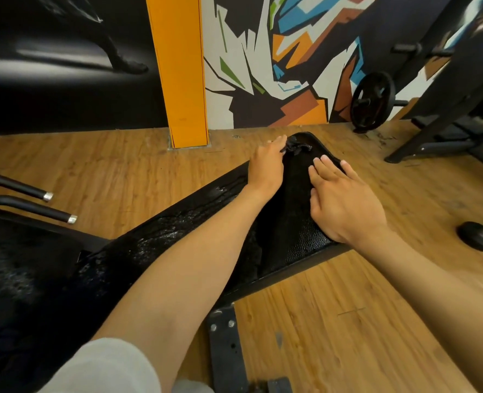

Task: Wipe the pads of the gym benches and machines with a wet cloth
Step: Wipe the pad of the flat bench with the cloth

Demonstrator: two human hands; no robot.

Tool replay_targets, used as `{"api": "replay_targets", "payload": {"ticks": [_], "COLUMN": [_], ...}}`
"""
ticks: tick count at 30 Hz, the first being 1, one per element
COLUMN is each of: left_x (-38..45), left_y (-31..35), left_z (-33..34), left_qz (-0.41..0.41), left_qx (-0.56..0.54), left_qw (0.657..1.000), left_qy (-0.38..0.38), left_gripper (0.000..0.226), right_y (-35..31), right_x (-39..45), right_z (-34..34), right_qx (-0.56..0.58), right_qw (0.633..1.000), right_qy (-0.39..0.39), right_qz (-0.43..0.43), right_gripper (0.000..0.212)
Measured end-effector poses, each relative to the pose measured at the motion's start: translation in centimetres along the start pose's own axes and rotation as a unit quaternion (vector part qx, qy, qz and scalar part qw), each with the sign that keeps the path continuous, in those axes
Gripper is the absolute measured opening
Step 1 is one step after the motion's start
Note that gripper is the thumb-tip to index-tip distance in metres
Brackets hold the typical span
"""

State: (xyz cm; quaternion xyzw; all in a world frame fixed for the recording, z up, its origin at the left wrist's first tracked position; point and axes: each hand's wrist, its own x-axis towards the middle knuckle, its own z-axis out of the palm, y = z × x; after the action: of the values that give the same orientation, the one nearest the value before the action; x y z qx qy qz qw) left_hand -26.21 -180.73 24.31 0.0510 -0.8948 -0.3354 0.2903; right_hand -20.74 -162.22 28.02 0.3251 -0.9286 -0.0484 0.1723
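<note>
Left hand (266, 165) fingers pinching cloth (297, 147)

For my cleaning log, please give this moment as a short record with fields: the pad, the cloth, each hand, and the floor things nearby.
pad: long black textured vinyl bench pad, wet streaks on its near part
cloth: dark black cloth spread on the pad's far end
left hand: pinches the cloth's bunched far end
right hand: fingers straight, flat on the cloth
nearby: black dumbbell, black weight plate, wooden floor

We see a black cloth (280, 199) spread flat along the black bench pad (178, 222), its far corner bunched where fingers pinch it; wet streaks glisten on the pad nearer us.
</note>
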Motion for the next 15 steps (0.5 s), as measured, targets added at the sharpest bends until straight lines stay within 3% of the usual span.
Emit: {"api": "replay_targets", "payload": {"ticks": [6, 8, 12, 15], "left_x": [-9.1, -9.8, -6.5, -7.1], "left_y": [0.8, 0.6, 1.6, 2.8], "left_z": [-2.0, -2.6, -2.0, -1.7], "left_qz": [0.098, 0.112, 0.067, 0.042], "left_qx": [-0.029, -0.024, -0.022, -0.017], "left_qw": [0.995, 0.993, 0.997, 0.999], "left_qy": [-0.024, -0.032, -0.042, -0.028], "left_gripper": [0.049, 0.050, 0.046, 0.045], "right_y": [-0.2, 0.8, 4.0, 4.9], "right_x": [-0.5, -0.7, -1.1, -1.5], "right_z": [-0.5, -0.7, -1.3, -1.7], "right_qx": [0.035, 0.050, 0.146, 0.200], "right_qw": [0.996, 0.997, 0.986, 0.975], "right_qy": [0.047, 0.024, -0.064, -0.086], "right_qz": [0.071, 0.047, -0.038, -0.047], "right_gripper": [0.045, 0.045, 0.053, 0.053]}}
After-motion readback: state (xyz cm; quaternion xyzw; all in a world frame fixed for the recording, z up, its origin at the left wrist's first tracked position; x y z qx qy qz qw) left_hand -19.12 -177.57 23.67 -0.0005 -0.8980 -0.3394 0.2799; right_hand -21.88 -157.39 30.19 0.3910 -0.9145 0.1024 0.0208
